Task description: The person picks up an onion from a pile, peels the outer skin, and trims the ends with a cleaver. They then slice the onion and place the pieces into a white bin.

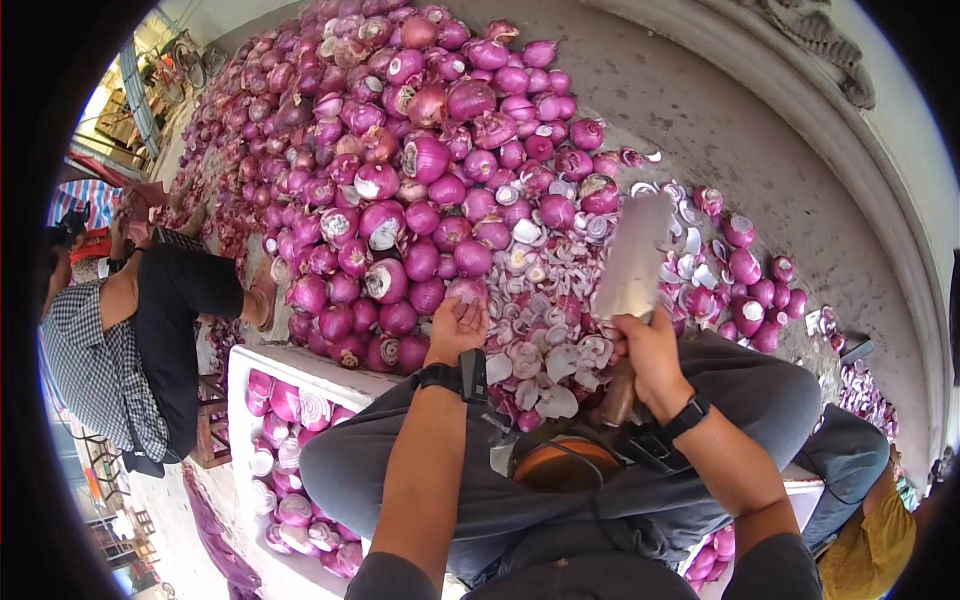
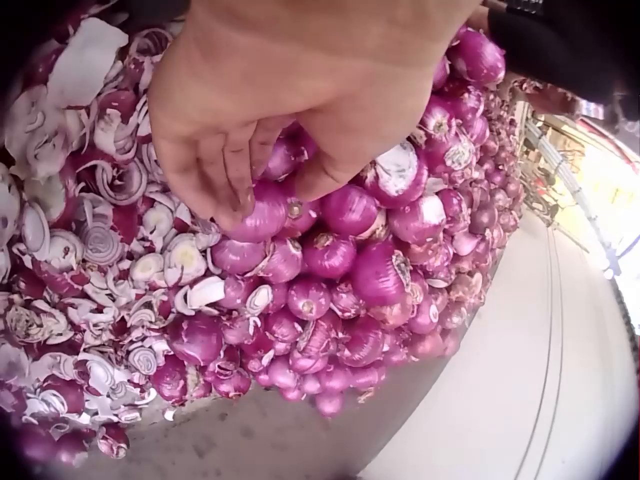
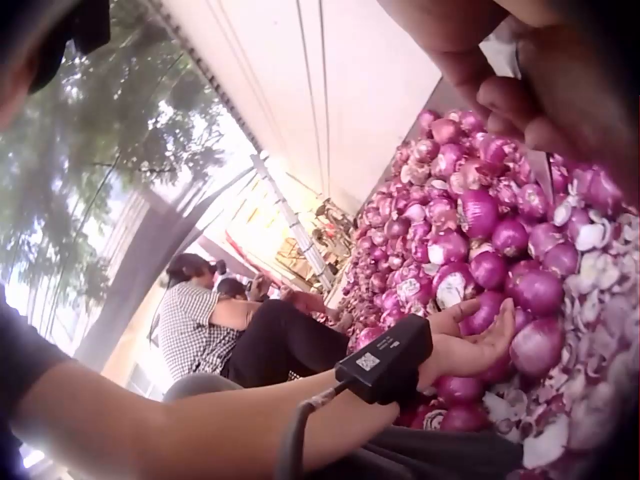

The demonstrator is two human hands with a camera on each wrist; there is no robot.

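At the edge of the heap, my left hand (image 1: 460, 328) has its fingers and thumb curled round a purple onion (image 1: 467, 291). The left wrist view shows this onion (image 2: 262, 213) between the fingertips and thumb of the left hand (image 2: 280, 110). My right hand (image 1: 652, 358) grips a cleaver (image 1: 635, 258) by its handle, the broad blade raised above cut onion pieces. In the right wrist view the right hand (image 3: 540, 90) is partly cropped, and the left hand (image 3: 475, 345) lies among whole onions.
A large heap of onions (image 1: 425, 158) fills the floor ahead, beside trimmings (image 1: 545, 350). A white box (image 1: 238, 400) of peeled onions stands at the left, near a seated person (image 1: 130, 330). Another person's leg (image 1: 850, 460) is at the right. Several onions (image 1: 747, 265) lie right of the blade.
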